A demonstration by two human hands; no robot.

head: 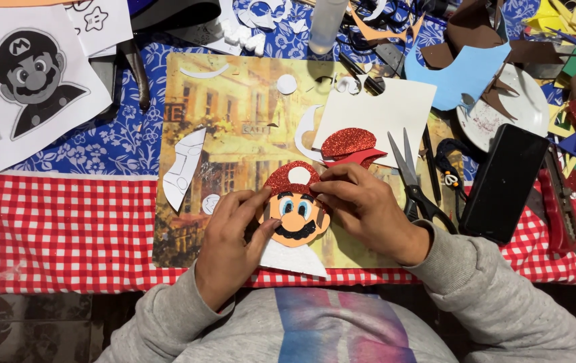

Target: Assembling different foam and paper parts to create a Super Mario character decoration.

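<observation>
- We see our left hand (231,232) resting on the left edge of the round orange foam character face with a black moustache and blue eyes (296,218), thumb and forefinger pinching its rim.
- Our right hand (362,205) presses from the other side, fingertips curled down onto the red glitter foam cap with a white disc (292,177) that sits on top of the face; neither hand lies flat and open.
- The face lies on the yellowish placemat printed with a street scene (234,128), near its lower edge, over a white foam piece (294,259) that shows below the chin.
- To seat the cap well, we judge it best to hold the face steady with the left hand while the right presses the brim evenly, keeping the white disc centred above the eyes.
- We should press along the seam rather than in the middle, so that the foam does not buckle.
- A second red glitter cap shape (349,143) rests on a white card sheet (385,114) just above our right hand.
- Black-handled scissors (412,181) lie just beside that hand, and a black phone-like slab (503,181) lies further right on the red-and-white checked cloth (59,228).
</observation>
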